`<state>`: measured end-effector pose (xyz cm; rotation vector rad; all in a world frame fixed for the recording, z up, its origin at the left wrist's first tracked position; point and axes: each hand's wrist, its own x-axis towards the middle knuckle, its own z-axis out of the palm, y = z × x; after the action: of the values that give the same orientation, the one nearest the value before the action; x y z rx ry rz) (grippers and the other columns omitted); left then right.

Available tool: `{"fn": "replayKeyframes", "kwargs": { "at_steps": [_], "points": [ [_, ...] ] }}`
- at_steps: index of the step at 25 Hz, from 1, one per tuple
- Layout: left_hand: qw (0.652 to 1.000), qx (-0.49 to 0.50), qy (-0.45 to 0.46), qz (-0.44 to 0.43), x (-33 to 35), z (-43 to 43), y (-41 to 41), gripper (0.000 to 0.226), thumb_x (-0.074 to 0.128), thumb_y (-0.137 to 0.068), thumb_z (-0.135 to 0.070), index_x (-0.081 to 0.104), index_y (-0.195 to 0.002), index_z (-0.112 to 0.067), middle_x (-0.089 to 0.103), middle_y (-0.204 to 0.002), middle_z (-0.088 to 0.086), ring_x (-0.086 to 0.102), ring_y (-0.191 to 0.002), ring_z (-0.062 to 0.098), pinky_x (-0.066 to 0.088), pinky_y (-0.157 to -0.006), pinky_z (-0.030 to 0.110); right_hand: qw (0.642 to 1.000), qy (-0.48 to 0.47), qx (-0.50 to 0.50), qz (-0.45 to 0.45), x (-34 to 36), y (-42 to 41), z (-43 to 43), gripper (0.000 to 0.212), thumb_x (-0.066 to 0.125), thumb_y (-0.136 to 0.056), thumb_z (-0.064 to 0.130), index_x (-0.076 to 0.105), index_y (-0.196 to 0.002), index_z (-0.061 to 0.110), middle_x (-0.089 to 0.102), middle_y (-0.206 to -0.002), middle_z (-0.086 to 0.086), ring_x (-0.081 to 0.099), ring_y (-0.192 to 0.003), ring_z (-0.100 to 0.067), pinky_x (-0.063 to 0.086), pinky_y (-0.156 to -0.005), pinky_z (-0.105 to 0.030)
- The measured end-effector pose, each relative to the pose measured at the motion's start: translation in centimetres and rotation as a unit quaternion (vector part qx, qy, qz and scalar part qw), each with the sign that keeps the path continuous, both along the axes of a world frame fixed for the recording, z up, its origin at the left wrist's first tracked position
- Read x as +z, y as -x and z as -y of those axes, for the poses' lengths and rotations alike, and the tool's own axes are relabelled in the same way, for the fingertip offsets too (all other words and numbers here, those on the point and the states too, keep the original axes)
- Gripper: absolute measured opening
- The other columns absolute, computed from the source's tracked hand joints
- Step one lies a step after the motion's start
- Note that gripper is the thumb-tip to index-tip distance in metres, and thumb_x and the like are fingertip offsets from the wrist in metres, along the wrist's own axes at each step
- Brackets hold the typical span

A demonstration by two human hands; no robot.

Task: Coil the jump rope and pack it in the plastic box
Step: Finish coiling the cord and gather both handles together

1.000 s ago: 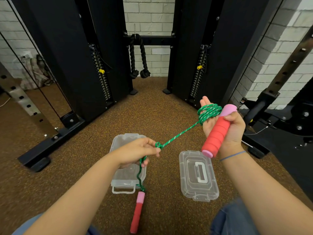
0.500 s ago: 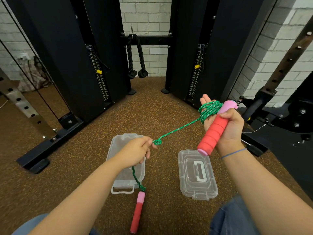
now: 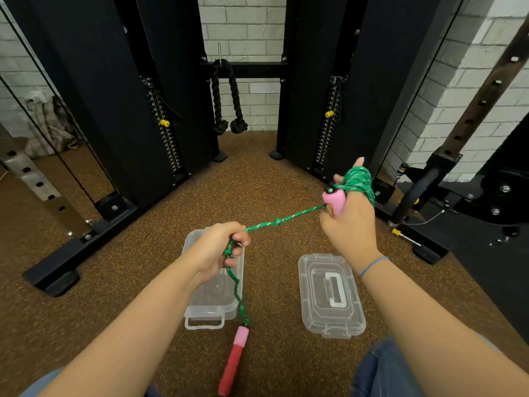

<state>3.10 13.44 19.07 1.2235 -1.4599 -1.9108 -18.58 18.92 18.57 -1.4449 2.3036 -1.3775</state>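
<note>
The green jump rope (image 3: pixel 282 220) runs taut between my two hands. My right hand (image 3: pixel 347 224) grips one red-and-pink handle (image 3: pixel 333 200), whose pink end points toward me, and several rope turns (image 3: pixel 359 179) are wound around its fingers. My left hand (image 3: pixel 220 247) pinches the rope above the open clear plastic box (image 3: pixel 213 308). From that hand the rope drops to the second red-and-pink handle (image 3: pixel 233 362), which lies on the floor in front of the box.
The box's clear lid (image 3: pixel 330 293) lies flat on the brown speckled floor to the right of the box. Black cable-machine columns (image 3: pixel 120 104) stand behind, with a black base foot (image 3: pixel 57 279) at left and a rack base (image 3: pixel 423 247) at right.
My right hand has turned over, so the handle's pink end now faces me and the red grip is hidden. The rope has pulled straighter and its knot has shifted toward the right hand.
</note>
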Motion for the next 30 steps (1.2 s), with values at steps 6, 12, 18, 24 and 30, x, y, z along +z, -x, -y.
{"fn": "replayKeyframes", "kwargs": {
  "at_steps": [6,12,18,24,30],
  "points": [
    [0.997,-0.008,-0.034,-0.065,0.6,0.8,-0.9,0.051,0.047,-0.092,-0.041,0.036,-0.048,-0.02,0.029,-0.046,-0.007,0.021,-0.031,0.003,0.018,-0.032,0.015,0.987,-0.054,-0.011,-0.154,-0.3,-0.1,0.2,0.016,0.064,-0.08,0.014,0.057,-0.089,0.003,0.059,-0.084,-0.016,0.057,-0.079,-0.035,0.044,-0.07,-0.037],
    [0.998,-0.006,-0.052,0.021,-0.1,1.1,-1.6,0.033,0.065,-0.081,-0.033,0.069,-0.102,-0.008,0.042,-0.045,-0.007,0.048,-0.041,0.003,0.05,-0.044,0.017,0.975,-0.115,-0.053,-0.181,0.1,2.0,-0.3,0.019,0.065,-0.082,0.019,0.052,-0.08,0.006,0.061,-0.08,-0.016,0.06,-0.076,-0.034,0.047,-0.066,-0.039],
    [0.985,-0.092,0.027,0.146,-0.5,1.6,-2.3,0.022,0.053,-0.094,-0.022,0.059,-0.114,-0.014,0.067,-0.065,-0.004,0.059,-0.048,0.005,0.049,-0.048,0.018,0.967,-0.095,-0.067,-0.227,0.0,3.0,-0.4,0.023,0.067,-0.083,0.02,0.059,-0.087,-0.001,0.064,-0.085,-0.021,0.06,-0.078,-0.038,0.044,-0.068,-0.039],
    [0.942,-0.136,0.139,0.275,-1.7,2.0,-2.7,0.021,0.04,-0.097,-0.006,0.05,-0.114,-0.01,0.065,-0.096,0.004,0.05,-0.041,0.006,0.041,-0.04,0.015,0.97,-0.075,-0.096,-0.209,0.2,4.2,-0.5,0.024,0.067,-0.082,0.017,0.058,-0.086,-0.005,0.063,-0.086,-0.025,0.059,-0.078,-0.04,0.044,-0.07,-0.041],
    [0.901,-0.051,0.234,0.362,-1.8,3.6,-3.5,0.041,0.05,-0.089,-0.049,0.063,-0.078,-0.012,0.056,-0.07,0.0,0.049,-0.06,0.013,0.036,-0.055,0.024,0.975,-0.021,-0.14,-0.17,0.3,5.5,-0.5,0.025,0.067,-0.079,0.019,0.058,-0.084,-0.005,0.062,-0.085,-0.028,0.058,-0.078,-0.043,0.043,-0.068,-0.042]
  ]
}}
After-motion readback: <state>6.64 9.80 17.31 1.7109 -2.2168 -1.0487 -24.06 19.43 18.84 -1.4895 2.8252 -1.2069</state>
